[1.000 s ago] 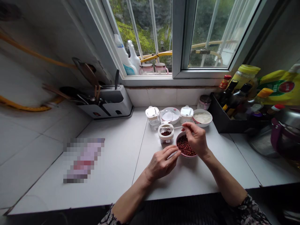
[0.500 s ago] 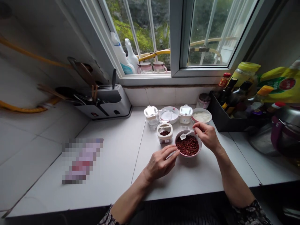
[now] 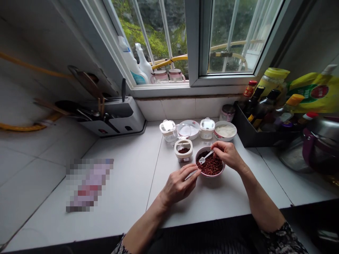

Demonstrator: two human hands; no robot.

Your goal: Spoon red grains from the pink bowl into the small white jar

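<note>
A bowl [image 3: 212,165] of dark red peppercorn-like grains stands on the white counter. My right hand [image 3: 227,155] pinches the handle of a small white spoon [image 3: 202,160], whose scoop is at the grains on the bowl's left side. At the bowl's left rim is my left hand [image 3: 181,183], its fingers closed on the rim. Just behind that hand sits a clear jar [image 3: 183,151] with a pale rim and some of the same grains inside. Behind are two lidded jars [image 3: 167,129] [image 3: 207,127], a white dish [image 3: 193,129] and a bowl of white granules [image 3: 225,131].
A utensil holder [image 3: 113,116] stands at the back left. A dark box [image 3: 254,135] of bottles and a steel pot [image 3: 296,148] are at the right. A blurred packet [image 3: 91,185] lies on the left. The counter's front edge runs below my forearms.
My right hand has moved the spoon down and left, and its scoop is now lower, at the grains. My left hand remains at the bowl's rim. The whole view has shifted slightly.
</note>
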